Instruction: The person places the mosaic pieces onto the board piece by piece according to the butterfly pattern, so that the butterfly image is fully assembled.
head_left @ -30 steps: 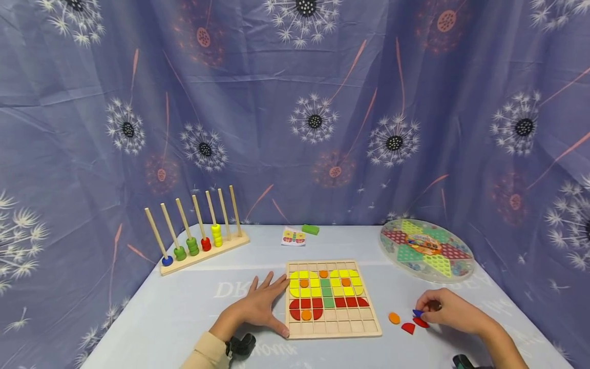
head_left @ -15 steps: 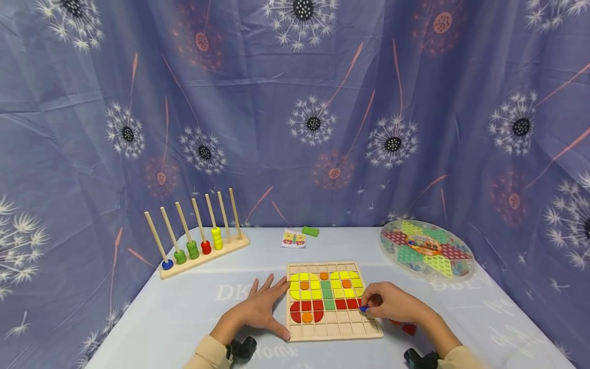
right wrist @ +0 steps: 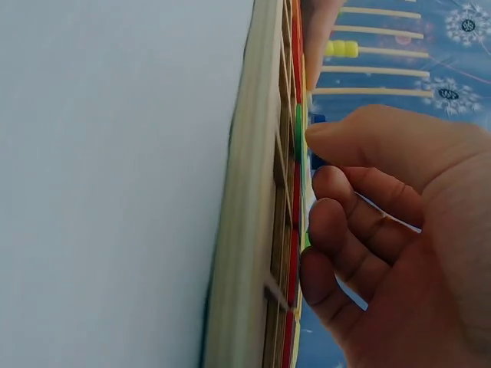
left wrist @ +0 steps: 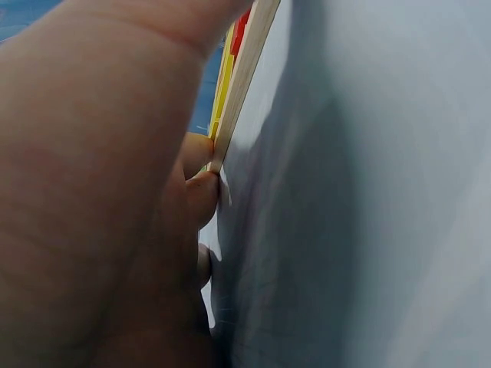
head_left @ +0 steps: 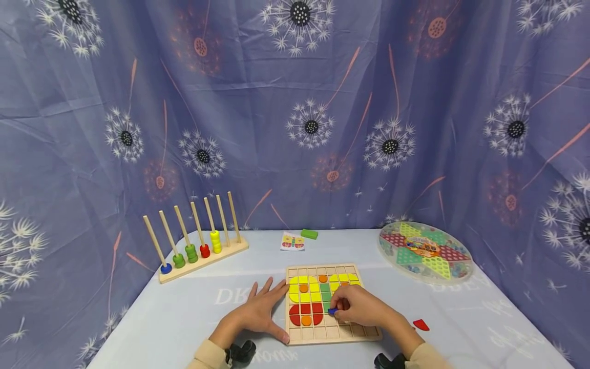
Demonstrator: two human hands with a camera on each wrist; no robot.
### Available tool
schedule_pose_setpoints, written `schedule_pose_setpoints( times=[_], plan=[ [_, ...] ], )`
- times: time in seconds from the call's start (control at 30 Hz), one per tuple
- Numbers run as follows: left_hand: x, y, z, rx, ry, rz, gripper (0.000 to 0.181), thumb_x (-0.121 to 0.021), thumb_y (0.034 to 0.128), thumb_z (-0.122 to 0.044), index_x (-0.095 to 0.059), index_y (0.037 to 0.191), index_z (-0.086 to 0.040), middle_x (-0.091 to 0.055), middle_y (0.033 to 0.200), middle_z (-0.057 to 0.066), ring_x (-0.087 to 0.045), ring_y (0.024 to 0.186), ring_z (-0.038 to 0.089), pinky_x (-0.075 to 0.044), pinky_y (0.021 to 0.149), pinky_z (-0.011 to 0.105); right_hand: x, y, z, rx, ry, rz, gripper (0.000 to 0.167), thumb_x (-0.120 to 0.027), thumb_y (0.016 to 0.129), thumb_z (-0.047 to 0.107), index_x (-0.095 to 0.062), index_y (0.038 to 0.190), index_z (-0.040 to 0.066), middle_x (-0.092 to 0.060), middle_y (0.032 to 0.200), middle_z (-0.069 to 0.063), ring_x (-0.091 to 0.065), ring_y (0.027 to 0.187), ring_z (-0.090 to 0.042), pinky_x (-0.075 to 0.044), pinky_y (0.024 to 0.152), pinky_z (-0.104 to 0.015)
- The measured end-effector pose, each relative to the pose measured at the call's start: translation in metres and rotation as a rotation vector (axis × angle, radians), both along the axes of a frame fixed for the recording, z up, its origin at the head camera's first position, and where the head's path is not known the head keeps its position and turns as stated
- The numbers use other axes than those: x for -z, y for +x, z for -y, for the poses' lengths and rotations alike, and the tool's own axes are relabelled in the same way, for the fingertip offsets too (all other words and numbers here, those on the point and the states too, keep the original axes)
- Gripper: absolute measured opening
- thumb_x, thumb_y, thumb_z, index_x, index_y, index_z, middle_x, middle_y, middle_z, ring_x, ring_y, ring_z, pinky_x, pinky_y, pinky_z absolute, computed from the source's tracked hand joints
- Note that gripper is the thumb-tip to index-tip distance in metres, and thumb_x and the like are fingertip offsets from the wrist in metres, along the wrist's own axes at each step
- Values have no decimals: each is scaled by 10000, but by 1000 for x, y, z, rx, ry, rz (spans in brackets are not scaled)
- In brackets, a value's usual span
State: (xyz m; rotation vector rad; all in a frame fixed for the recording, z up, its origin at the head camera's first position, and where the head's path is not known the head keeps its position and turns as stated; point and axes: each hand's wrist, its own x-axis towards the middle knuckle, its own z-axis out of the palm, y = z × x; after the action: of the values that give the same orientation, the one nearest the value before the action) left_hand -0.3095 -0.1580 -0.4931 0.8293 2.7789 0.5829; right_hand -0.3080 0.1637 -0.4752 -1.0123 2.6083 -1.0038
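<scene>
A square wooden grid board [head_left: 334, 340] lies on the table, with yellow, orange, green and red flat pieces set in its cells. My left hand [head_left: 260, 312] rests at the board's left side, fingers spread and thumb by the lower left corner. In the left wrist view, fingertips touch the board's edge. Over the board, my right hand [head_left: 359, 307] pinches a small blue piece [head_left: 332, 311] between thumb and index finger, beside the lower end of the green column. That hand hides much of the board's right half. The right wrist view shows its other fingers curled close to the board.
A red piece [head_left: 421, 324] lies right of the board, near the right forearm. Behind are a picture card [head_left: 292, 242] and a green block [head_left: 309, 234]. A bead rack with upright pegs [head_left: 203, 259] stands back left; a round star-patterned game board [head_left: 424, 251] lies back right.
My right hand has moved left from the loose pieces on the table to over the board, carrying the blue piece. My left hand has stayed at the board's edge.
</scene>
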Motion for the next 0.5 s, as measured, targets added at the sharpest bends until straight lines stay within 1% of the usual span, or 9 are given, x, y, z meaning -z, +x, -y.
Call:
schedule_pose_setpoints(
  times=[0.17, 0.33, 0.43, 0.5],
  plan=[
    [2, -1, 1, -6, -3, 1, 1243, -730, 543, -780, -255, 1541, -211, -184, 1588, 7, -24, 1444, 353, 50, 1076, 648, -1, 2, 7, 18, 26, -29, 96, -742, 830, 152, -686, 882, 210, -572, 752, 114, -513, 723, -88, -466, 612, -240],
    [3, -2, 1, -16, -16, 4, 1252, -722, 527, -795, -251, 1542, -233, -173, 1590, -21, -13, 1447, 335, 56, 1080, 638, -1, 2, 11, 1, 42, -60, 101, -738, 827, 140, -687, 878, 210, -570, 735, 132, -508, 712, -74, -462, 612, -234],
    [3, -2, 1, -13, -15, -1, 1252, -718, 529, -798, -249, 1542, -231, -173, 1590, -19, -13, 1447, 335, 53, 1080, 640, 0, 2, 11, -13, 34, -68, 101, -747, 821, 153, -683, 868, 215, -570, 730, 135, -505, 711, -69, -458, 610, -232],
    [4, -1, 1, -8, -15, -3, 1252, -716, 533, -798, -248, 1543, -223, -175, 1591, -11, -16, 1446, 342, 49, 1078, 645, 1, 3, 11, -26, 25, -59, 102, -754, 815, 160, -684, 869, 210, -577, 735, 128, -514, 696, -67, -466, 602, -229]
  ],
)
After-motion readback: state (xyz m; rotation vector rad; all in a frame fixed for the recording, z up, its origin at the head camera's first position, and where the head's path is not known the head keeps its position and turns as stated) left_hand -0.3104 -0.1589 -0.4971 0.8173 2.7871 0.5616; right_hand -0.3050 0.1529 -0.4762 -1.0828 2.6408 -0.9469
